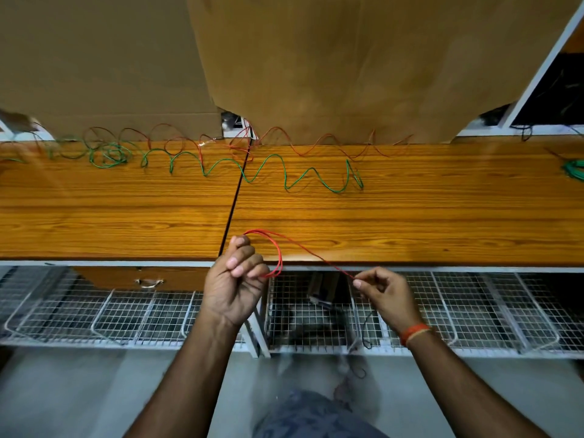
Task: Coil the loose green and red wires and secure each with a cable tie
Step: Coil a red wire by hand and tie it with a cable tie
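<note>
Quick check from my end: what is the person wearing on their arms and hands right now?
Both forearms are bare, with no sleeves in view and no gloves. The left hand has nothing on its wrist or fingers. The right hand has an orange thread wristband with a paler strand wound round the wrist. No rings or watch show.

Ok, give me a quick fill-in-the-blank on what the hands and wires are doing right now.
1. The left hand holds a small coil of ____ wire.
2. The right hand ____ the strand running from that coil.
3. The wavy green wire lies on the ____.
4. A coiled green bundle sits at the far ____ edge.

Missing: red; pinches; table; right
</note>
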Motion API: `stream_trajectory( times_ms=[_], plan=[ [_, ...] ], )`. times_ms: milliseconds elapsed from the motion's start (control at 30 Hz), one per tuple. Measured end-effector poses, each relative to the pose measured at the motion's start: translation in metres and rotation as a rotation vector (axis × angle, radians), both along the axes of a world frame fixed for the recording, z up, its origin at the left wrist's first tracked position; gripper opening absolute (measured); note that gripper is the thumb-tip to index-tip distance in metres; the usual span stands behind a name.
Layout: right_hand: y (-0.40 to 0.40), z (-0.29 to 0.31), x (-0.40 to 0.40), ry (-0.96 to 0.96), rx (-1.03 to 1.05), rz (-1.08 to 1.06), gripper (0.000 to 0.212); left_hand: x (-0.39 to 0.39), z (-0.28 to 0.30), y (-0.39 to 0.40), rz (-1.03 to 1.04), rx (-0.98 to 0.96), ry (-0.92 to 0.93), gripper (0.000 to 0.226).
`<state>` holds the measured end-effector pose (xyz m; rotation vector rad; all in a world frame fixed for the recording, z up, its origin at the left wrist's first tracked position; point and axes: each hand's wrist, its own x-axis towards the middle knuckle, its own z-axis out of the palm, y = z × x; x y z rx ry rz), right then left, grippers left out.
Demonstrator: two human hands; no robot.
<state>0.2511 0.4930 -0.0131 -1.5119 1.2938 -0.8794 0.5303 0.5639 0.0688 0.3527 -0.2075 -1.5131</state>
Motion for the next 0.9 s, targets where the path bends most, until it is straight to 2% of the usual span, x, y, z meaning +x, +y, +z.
stream_trajectory(
  times_ms=[100,167,233,367,567,633,700,833,900],
  plan=[
    [0.007,0.013,0.006,0.243,-0.229,0.172,0.017,-0.007,0.003,0.001,0.129,0.105,-0.144,0.028],
    [0.012,0.03,0.015,0.307,-0.355,0.32,0.015,-0.012,0.003,0.0,0.177,0.157,-0.293,0.027],
    [0.014,0.048,0.023,0.299,-0.461,0.424,0.009,-0.017,0.003,-0.001,0.198,0.167,-0.44,0.028],
    [0.02,0.081,0.043,0.237,-0.585,0.511,0.011,-0.026,-0.001,0.0,0.174,0.108,-0.712,0.03],
    [0.019,0.109,0.071,0.107,-0.683,0.519,0.008,-0.041,0.001,0.007,0.051,0.058,-0.932,0.032],
    [0.015,0.111,0.077,0.077,-0.693,0.454,0.007,-0.04,-0.002,0.008,0.012,0.015,-0.929,0.034],
    [0.009,0.108,0.081,0.045,-0.679,0.38,0.006,-0.038,-0.001,0.01,-0.041,-0.006,-0.836,0.032],
    [0.007,0.098,0.085,-0.066,-0.559,0.286,0.003,-0.04,0.003,0.016,-0.101,-0.036,-0.731,0.042],
    [0.008,0.09,0.085,-0.057,-0.502,0.263,0.01,-0.041,0.004,0.018,-0.1,-0.028,-0.713,0.037]
  ],
)
